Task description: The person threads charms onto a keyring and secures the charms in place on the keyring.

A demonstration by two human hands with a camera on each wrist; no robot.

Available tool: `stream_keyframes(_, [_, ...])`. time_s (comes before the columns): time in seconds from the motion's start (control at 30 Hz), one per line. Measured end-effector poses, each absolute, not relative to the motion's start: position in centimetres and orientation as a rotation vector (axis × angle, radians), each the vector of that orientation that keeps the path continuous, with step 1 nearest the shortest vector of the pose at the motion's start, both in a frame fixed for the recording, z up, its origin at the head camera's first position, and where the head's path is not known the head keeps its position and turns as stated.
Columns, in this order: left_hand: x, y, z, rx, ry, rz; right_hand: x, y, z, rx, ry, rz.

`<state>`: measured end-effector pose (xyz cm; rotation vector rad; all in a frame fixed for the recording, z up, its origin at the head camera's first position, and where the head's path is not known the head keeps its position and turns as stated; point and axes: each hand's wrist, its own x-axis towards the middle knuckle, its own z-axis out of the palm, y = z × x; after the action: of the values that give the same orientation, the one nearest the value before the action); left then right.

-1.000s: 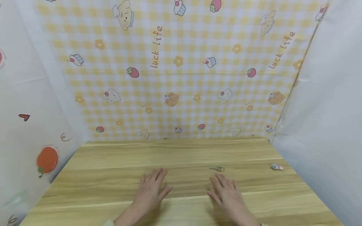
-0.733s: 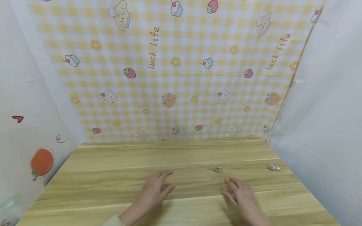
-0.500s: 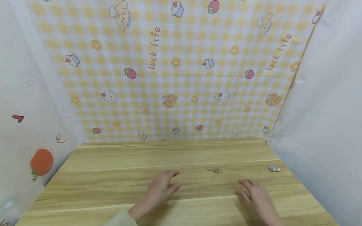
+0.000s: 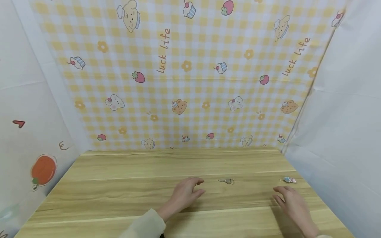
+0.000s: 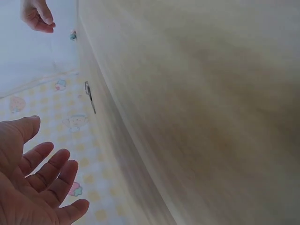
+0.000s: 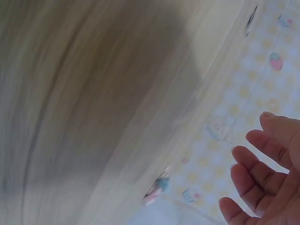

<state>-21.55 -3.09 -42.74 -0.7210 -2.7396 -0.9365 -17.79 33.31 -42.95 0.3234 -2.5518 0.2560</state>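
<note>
The metal key (image 4: 228,181) is grey, with its blade directed left and a pale split ring (image 4: 232,181) at its right end; the charm (image 4: 289,180) is small, blue and pink, with a gold-coloured fitting at its left end; both lie flat on the wood-grain tabletop (image 4: 143,165). Compared with one second earlier, the left hand (image 4: 185,193) and right hand (image 4: 294,202) are both farther right; key and charm retain their tabletop positions. Each hand is wide, thumb apart from loosely bent fingers, holding nothing; the key lies near the left fingertips, to their right, not touching; the charm lies just beyond the right hand, on its far side, also not touching.
</note>
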Motion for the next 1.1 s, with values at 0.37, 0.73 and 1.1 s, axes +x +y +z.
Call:
stream_keyframes(0.37, [-24.2,0.1,-43.9,-0.718,-2.791,-0.94,-19.1,35.8,-43.2,0.251,-2.552,0.222])
stream_keyframes(0.73, [-25.6,2.8,-44.6,-0.768,-2.756,-0.85,-21.1,37.8,-43.5,0.226,-2.542,0.235])
stream_keyframes(1.1, [-26.6,4.4,-45.3,-0.802,-2.728,-0.785,-23.0,39.1,-43.8,0.208,-2.632,0.252])
